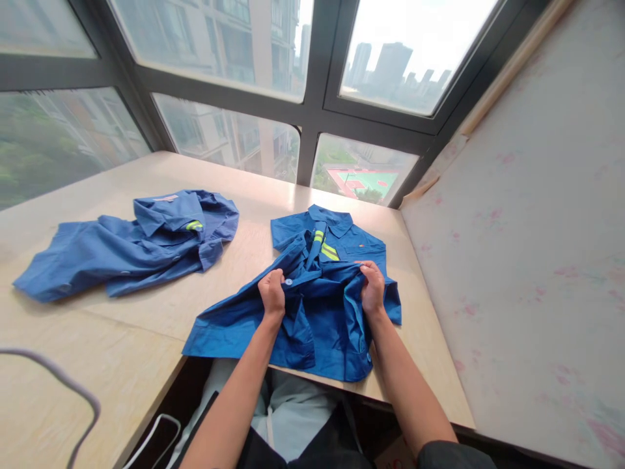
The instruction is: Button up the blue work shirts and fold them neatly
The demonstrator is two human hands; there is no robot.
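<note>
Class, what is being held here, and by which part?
The nearer blue shirt, by its front: left hand beside a button, right hand opposite.

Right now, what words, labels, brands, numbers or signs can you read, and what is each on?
No text can be read.
Collar label inside the left blue work shirt: too small and blurred.
Small orange mark on the chest of the held blue work shirt: too small to read.
Red marking below the tabletop, at the picture's bottom edge: too blurred.
</note>
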